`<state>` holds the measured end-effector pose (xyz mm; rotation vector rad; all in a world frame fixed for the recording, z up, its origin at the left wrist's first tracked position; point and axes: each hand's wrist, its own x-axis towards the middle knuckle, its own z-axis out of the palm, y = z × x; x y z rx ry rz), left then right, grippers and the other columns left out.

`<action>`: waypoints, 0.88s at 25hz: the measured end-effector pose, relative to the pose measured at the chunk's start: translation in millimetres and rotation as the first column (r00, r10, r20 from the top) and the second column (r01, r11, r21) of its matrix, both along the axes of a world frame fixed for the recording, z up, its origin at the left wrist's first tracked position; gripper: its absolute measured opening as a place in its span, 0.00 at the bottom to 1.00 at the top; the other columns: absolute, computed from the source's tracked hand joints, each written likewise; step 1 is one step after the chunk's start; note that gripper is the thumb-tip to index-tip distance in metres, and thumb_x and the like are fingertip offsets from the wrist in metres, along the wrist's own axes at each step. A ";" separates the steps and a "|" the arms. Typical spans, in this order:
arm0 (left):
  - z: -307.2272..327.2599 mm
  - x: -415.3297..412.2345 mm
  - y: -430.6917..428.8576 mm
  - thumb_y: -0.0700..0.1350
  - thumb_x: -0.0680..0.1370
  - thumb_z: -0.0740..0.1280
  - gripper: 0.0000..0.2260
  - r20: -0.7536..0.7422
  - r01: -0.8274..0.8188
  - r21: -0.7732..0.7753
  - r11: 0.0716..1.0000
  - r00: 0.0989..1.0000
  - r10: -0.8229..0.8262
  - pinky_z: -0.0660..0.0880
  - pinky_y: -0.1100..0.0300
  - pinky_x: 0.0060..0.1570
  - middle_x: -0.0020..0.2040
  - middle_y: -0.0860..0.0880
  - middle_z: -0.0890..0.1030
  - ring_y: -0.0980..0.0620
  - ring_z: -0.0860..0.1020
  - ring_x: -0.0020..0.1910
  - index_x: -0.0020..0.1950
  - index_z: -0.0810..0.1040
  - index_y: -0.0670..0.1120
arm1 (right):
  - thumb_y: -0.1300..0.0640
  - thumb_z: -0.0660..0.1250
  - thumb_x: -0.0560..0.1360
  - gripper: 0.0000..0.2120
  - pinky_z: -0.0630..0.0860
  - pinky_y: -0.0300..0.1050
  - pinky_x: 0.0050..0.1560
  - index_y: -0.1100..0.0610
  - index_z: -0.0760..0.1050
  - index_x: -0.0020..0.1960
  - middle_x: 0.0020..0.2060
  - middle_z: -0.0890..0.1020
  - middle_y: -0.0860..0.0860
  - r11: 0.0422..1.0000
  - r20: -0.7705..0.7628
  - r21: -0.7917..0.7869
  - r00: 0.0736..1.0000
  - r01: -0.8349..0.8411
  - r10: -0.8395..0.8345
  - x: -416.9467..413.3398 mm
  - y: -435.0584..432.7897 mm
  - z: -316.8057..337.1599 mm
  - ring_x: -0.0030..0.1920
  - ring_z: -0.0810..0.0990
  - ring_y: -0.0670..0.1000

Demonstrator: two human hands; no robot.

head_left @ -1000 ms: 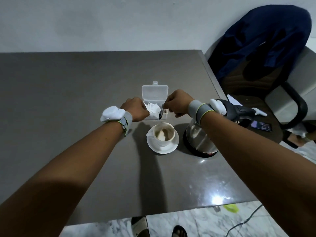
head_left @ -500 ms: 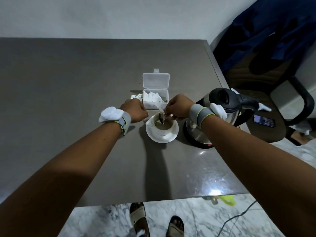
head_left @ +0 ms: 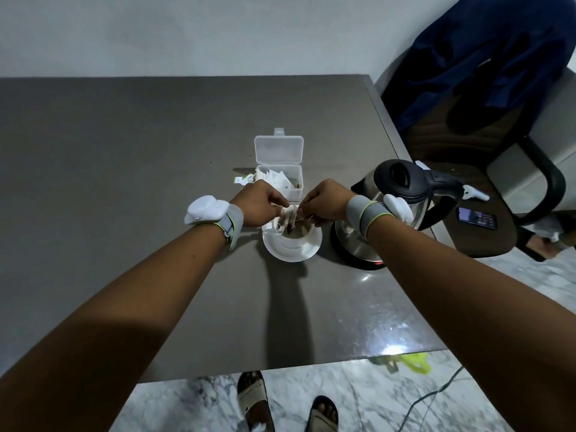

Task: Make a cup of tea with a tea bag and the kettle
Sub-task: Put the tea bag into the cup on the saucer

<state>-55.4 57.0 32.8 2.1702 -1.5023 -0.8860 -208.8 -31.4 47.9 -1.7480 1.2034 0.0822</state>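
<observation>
A white cup (head_left: 304, 233) stands on a white saucer (head_left: 291, 252) in the middle of the grey table (head_left: 124, 166). A tea bag (head_left: 289, 224) hangs into the cup. My right hand (head_left: 324, 202) pinches its string just above the rim. My left hand (head_left: 260, 202) is at the cup's left rim, fingers closed on the string or tag. The steel kettle (head_left: 402, 188) with a black lid sits on its base to the right of the cup, behind my right wrist.
An open clear plastic box (head_left: 280, 169) of tea bags stands just behind the cup, with small wrappers (head_left: 243, 179) to its left. A chair (head_left: 467, 151) draped in blue cloth stands at the right, with a phone (head_left: 477, 217) on its seat. The table's front edge is near my feet.
My right hand came from the tea bag box down to the cup with the tea bag, which now hangs in the cup. My left hand moved to the cup's rim.
</observation>
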 end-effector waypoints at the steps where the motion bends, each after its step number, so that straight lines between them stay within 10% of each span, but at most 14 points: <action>1: -1.7 0.4 0.7 0.42 0.76 0.72 0.10 0.017 -0.008 -0.003 1.000 1.000 0.008 0.71 0.64 0.56 0.54 0.47 0.85 0.51 0.80 0.52 0.56 0.85 0.48 | 0.65 0.70 0.74 0.10 0.83 0.51 0.50 0.67 0.83 0.54 0.42 0.82 0.59 1.000 -0.005 0.005 1.000 0.018 -0.018 0.0 -0.1 -1.1 0.38 0.79 0.54; 12: -7.8 15.7 -0.5 0.44 0.75 0.71 0.10 0.074 -0.064 0.043 0.997 0.995 0.060 0.66 0.67 0.53 0.56 0.49 0.85 0.52 0.79 0.57 0.55 0.86 0.50 | 0.63 0.69 0.76 0.04 0.79 0.45 0.38 0.62 0.81 0.49 0.34 0.77 0.54 0.995 0.012 0.063 0.997 0.080 -0.081 -3.5 -0.3 -14.9 0.29 0.71 0.49; 22: -21.3 19.3 -4.0 0.44 0.75 0.71 0.09 0.067 -0.024 0.035 0.999 0.997 0.022 0.67 0.65 0.51 0.46 0.51 0.82 0.55 0.75 0.47 0.53 0.86 0.49 | 0.58 0.66 0.76 0.12 0.78 0.52 0.59 0.58 0.81 0.57 0.57 0.80 0.62 0.892 -0.257 -0.423 0.965 -0.161 0.052 16.6 0.2 -31.8 0.57 0.80 0.65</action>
